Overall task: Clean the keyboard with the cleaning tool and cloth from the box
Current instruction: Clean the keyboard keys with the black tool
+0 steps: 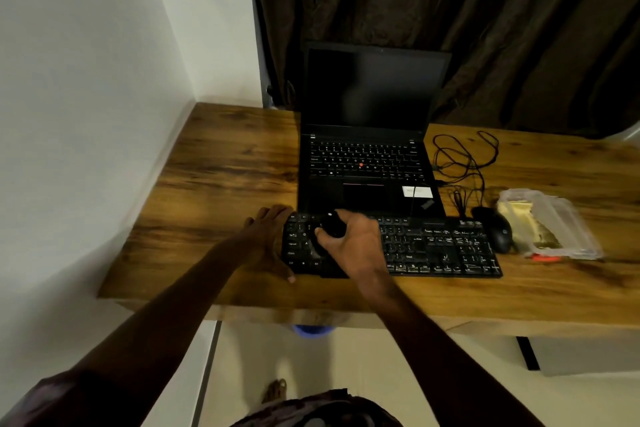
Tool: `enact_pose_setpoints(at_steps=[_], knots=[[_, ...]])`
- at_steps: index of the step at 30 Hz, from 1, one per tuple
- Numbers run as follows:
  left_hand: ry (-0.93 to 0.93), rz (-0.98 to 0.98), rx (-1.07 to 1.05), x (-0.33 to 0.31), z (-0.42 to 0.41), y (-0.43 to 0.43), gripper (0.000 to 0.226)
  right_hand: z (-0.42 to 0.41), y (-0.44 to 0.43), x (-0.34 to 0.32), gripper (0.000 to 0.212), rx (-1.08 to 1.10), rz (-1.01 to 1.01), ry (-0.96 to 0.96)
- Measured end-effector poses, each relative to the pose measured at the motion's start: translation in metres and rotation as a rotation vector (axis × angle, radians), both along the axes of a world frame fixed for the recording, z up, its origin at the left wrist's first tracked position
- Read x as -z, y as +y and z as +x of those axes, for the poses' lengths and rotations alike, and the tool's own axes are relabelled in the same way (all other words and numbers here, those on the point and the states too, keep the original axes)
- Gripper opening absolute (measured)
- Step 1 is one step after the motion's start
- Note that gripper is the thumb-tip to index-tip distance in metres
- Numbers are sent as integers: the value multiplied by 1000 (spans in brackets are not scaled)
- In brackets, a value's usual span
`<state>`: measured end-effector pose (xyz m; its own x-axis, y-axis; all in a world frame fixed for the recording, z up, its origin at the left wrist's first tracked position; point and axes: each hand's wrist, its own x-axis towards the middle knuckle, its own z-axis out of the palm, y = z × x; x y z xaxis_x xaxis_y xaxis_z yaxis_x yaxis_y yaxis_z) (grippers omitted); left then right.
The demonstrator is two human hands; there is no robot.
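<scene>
A black keyboard (440, 246) lies near the front edge of the wooden desk (221, 177). My right hand (353, 243) is shut on a black cleaning tool (333, 225), whose lower end rests on the keys at the keyboard's left part. My left hand (266, 239) lies flat against the keyboard's left end, fingers curled around its edge. At the right stands a clear plastic box (554, 222) with a yellowish cloth (519, 218) inside.
An open black laptop (367, 135) sits right behind the keyboard. A black mouse (498, 229) and tangled cable (464, 163) lie between keyboard and box. A white wall runs along the left, a dark curtain hangs behind.
</scene>
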<state>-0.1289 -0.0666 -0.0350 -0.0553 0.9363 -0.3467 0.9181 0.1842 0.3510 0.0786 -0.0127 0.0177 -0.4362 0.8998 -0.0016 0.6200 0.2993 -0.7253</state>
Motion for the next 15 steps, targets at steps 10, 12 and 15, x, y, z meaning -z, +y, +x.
enact_pose_setpoints(at_steps=[10, 12, 15], knots=[[206, 84, 94, 3, 27, 11, 151, 15, -21, -4, 26, -63, -42, 3], [197, 106, 106, 4, 31, 10, 149, 28, -15, -6, 25, -4, -44, -26], [185, 114, 103, 4, 40, 10, 150, 50, -5, -9, 29, 96, -43, -88]])
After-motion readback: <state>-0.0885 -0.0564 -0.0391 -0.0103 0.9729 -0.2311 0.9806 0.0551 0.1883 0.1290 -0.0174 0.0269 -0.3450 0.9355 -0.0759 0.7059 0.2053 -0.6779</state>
